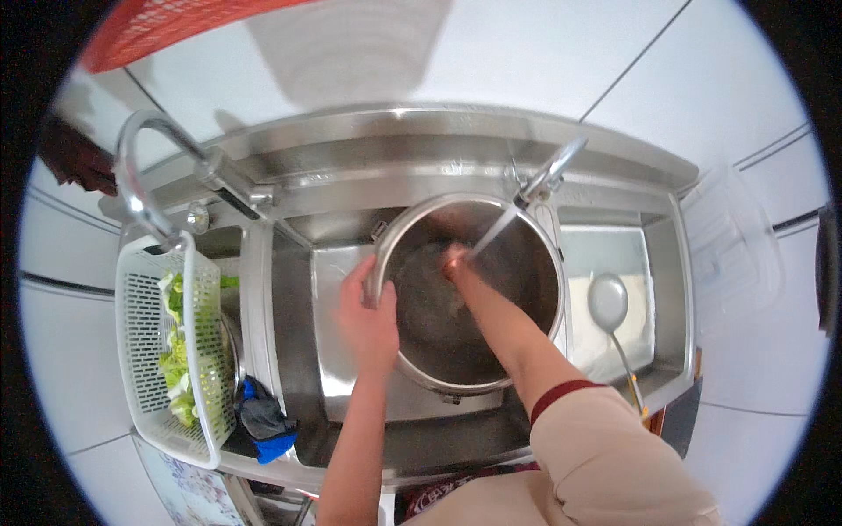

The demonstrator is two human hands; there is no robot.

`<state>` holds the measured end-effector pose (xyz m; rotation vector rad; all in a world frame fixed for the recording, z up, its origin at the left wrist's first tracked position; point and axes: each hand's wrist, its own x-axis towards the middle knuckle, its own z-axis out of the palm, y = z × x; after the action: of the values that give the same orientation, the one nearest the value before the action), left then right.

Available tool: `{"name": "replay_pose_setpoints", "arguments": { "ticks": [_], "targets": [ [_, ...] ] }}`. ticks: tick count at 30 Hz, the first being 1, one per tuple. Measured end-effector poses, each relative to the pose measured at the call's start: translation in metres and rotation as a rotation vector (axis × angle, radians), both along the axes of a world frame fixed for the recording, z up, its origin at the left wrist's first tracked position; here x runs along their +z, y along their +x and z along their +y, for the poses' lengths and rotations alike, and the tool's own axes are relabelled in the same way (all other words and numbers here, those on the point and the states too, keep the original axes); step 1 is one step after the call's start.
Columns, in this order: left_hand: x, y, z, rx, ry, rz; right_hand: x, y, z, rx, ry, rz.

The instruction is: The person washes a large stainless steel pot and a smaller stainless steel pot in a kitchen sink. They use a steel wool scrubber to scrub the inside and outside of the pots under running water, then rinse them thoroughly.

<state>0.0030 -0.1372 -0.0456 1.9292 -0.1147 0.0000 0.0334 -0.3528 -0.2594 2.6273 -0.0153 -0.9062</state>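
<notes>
A large round stainless steel pot [543, 276] stands in the middle basin of a steel sink [296, 368]. My left hand [368, 319] grips the pot's left rim, thumb on the inside and fingers outside. My right hand [455, 260] reaches down inside the pot; it is blurred, and its fingers are hidden. From a metal tap [556, 164] at the back right, a stream of water [493, 231] falls into the pot close to that hand. Cloudy water seems to cover the pot's bottom.
A white plastic basket [207, 394] with leafy greens [177, 368] stands at the left under a curved tap [135, 177]. Beside it lies a grey and blue glove [263, 417]. A metal ladle [608, 302] rests in the right basin. A red basket [171, 33] shows at the top left.
</notes>
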Motion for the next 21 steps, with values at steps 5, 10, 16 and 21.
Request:
{"name": "replay_pose_setpoints", "arguments": {
  "ticks": [5, 10, 16, 21],
  "targets": [
    [0.001, -0.001, 0.004, -0.002, -0.114, -0.008, 0.072, 0.012, -0.005, -1.709, 1.357, -0.787],
    [0.006, 0.000, 0.011, 0.014, -0.169, -0.082, 0.174, -0.009, 0.002, -1.454, 2.882, -0.693],
    [-0.021, 0.005, 0.006, -0.028, -0.350, -0.060, 0.200, -0.029, 0.141, -1.389, 2.085, -0.986],
    [-0.009, 0.003, 0.013, 0.014, -0.142, -0.037, 0.227, -0.143, 0.079, -0.631, 1.356, 0.064]
  ]
}}
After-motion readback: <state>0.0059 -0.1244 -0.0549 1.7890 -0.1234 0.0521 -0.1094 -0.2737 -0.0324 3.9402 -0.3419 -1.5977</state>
